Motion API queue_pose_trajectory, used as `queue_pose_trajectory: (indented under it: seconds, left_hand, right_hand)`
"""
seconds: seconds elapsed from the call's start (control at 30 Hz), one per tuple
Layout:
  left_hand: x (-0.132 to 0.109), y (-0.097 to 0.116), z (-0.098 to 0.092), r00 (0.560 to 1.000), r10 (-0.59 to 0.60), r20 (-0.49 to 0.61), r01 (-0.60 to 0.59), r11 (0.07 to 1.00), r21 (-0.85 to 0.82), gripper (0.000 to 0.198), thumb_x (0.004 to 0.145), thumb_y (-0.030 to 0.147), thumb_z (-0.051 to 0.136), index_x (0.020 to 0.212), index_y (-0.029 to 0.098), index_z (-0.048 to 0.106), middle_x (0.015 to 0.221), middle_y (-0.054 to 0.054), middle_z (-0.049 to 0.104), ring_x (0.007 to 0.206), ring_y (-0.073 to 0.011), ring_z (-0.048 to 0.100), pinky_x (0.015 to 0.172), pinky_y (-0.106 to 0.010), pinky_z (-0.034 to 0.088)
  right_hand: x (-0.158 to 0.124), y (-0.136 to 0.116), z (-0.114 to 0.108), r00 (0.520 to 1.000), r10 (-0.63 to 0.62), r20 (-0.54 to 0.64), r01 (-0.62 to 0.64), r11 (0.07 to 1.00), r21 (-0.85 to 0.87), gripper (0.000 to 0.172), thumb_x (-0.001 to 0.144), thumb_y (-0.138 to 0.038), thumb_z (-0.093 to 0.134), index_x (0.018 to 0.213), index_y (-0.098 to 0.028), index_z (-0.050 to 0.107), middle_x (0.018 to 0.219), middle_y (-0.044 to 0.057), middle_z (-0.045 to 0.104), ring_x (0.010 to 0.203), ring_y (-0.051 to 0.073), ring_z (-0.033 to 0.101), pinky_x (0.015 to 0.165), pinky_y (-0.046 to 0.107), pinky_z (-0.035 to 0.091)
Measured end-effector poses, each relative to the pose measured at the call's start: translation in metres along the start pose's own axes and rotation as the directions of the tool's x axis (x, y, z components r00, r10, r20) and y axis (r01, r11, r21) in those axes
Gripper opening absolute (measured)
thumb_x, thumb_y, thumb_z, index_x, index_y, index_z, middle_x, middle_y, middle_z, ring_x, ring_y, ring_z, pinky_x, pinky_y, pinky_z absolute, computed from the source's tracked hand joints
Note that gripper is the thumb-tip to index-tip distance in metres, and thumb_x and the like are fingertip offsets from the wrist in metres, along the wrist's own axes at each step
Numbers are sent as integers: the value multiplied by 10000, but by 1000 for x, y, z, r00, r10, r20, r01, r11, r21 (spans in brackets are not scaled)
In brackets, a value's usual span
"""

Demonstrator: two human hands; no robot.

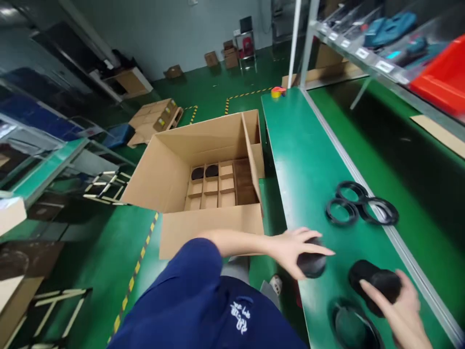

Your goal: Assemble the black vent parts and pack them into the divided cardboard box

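My left hand (292, 249) reaches across my body and wraps its fingers round a round black part (311, 264) at the near edge of the green bench (308, 160). My right hand (397, 305) grips a black cylindrical part (376, 285) lying on its side on the bench. A flat black disc (350, 327) lies just in front of it. Three black rings (359, 203) lie together farther along the bench. To the left, an open cardboard box (170, 165) on the floor has divider cells, two of them holding black parts (204, 172).
A metal rail (363, 184) runs along the bench's right side, with a dark conveyor surface beyond. Shelves at the upper right hold a red bin (443, 80) and blue items. Cardboard boxes (156, 118) and racks stand on the green floor at the left.
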State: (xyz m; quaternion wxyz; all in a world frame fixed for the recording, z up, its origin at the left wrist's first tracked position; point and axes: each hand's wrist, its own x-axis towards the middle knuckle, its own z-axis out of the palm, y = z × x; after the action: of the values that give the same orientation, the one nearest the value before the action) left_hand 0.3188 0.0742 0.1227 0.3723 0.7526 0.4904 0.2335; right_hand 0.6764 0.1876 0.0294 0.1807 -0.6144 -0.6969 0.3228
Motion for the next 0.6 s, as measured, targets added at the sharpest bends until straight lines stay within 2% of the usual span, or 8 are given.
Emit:
queue_pose_trajectory:
  seconds: [0.07, 0.13, 0.2, 0.23, 0.33, 0.4, 0.47, 0.6]
  left_hand:
    - [-80, -30, -37, 988, -146, -51, 139, 983, -118, 1021, 636, 563, 852, 1559, 387, 454, 1622, -85, 379, 1489, -427, 371, 1206, -551, 361]
    - [-147, -73, -68, 919, -352, -176, 314, 925, -212, 1033, 640, 529, 863, 1569, 371, 439, 1564, -99, 457, 1459, -391, 430, 1218, -537, 358]
    - [-192, -126, -96, 732, -578, -362, 521, 816, -251, 1017, 667, 460, 850, 1582, 340, 423, 1573, -117, 436, 1480, -382, 399, 1233, -545, 333]
    - [-207, -154, -110, 602, -659, -451, 619, 742, -258, 1005, 681, 430, 840, 1587, 325, 418, 1601, -129, 394, 1500, -392, 361, 1234, -560, 324]
    - [-225, -244, -150, 288, -747, -599, 818, 517, -252, 977, 722, 411, 814, 1600, 327, 394, 1691, -146, 220, 1543, -448, 223, 1193, -658, 324]
    - [-221, -300, -174, 247, -754, -608, 862, 458, -217, 961, 750, 425, 797, 1609, 354, 371, 1714, -139, 163, 1548, -469, 178, 1148, -707, 343]
    - [-213, -350, -193, 279, -754, -594, 871, 459, -173, 964, 754, 417, 795, 1613, 369, 358, 1719, -139, 150, 1544, -483, 166, 1126, -731, 345]
    - [-200, -422, -206, 379, -745, -550, 854, 510, -102, 1018, 722, 391, 830, 1618, 382, 346, 1726, -149, 128, 1542, -504, 140, 1133, -756, 294]
  right_hand:
    - [-28, -83, 29, 945, -123, 303, 88, 988, 127, 1119, 649, -684, 759, 1616, -361, 298, 1520, 172, 468, 1375, 465, 518, 1034, 655, 506]
    - [-60, -168, 78, 803, -334, 494, 200, 931, 304, 1075, 711, -594, 737, 1629, -341, 238, 1562, 154, 431, 1402, 427, 503, 1049, 622, 519]
    - [-77, -247, 144, 658, -442, 610, 234, 889, 393, 1090, 727, -476, 748, 1636, -315, 170, 1516, 154, 464, 1361, 382, 550, 1085, 592, 500]
    - [-77, -283, 183, 652, -459, 604, 243, 881, 406, 1092, 729, -441, 741, 1634, -298, 148, 1481, 155, 481, 1333, 367, 570, 1093, 585, 490]
    - [-36, -380, 308, 769, -445, 459, 314, 889, 334, 1102, 707, -459, 752, 1611, -240, 163, 1518, 201, 380, 1416, 398, 439, 1138, 601, 416]
    - [15, -430, 386, 852, -381, 358, 351, 924, 150, 1171, 665, -483, 789, 1598, -164, 156, 1522, 259, 332, 1432, 448, 355, 1158, 631, 343]
    - [72, -462, 451, 894, -292, 339, 336, 938, -80, 1165, 685, -511, 793, 1603, -161, 166, 1530, 277, 304, 1381, 477, 363, 1112, 642, 355]
    - [157, -477, 531, 907, -218, 359, 356, 853, -382, 1140, 687, -487, 834, 1614, -212, 231, 1581, 244, 277, 1343, 477, 383, 1082, 605, 359]
